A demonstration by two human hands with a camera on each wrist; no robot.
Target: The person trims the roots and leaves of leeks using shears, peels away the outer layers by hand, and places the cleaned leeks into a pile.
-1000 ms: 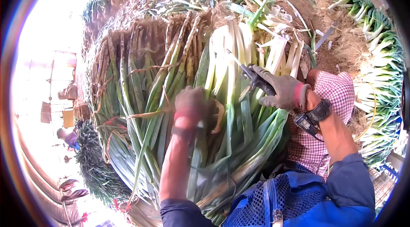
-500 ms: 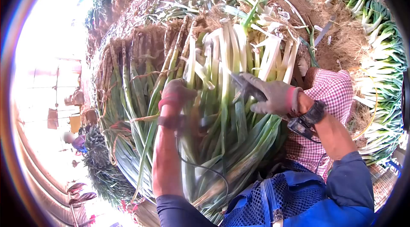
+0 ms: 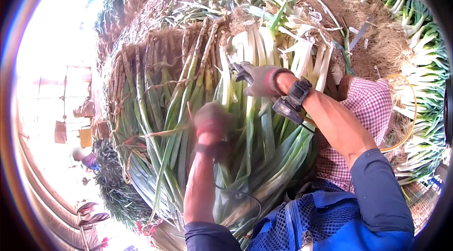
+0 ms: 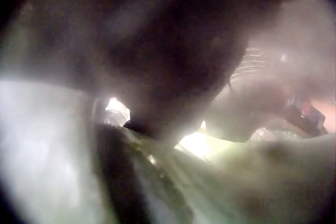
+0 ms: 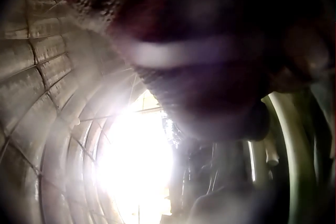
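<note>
locate leeks [image 3: 250,123] in a pile, centre of head view. note tool [image 3: 241,73] gripped in curled fingers of right hand [image 3: 264,80], near white stalks [image 3: 257,47]. cannot tell finger state of left hand [image 3: 211,117]: blurred. find checked cloth [image 3: 372,104] beside leeks.

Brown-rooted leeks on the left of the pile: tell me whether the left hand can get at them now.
Probably yes: the left hand is close beside the brown-rooted leeks, and the right hand, with its black tool, is on the other side.
</note>
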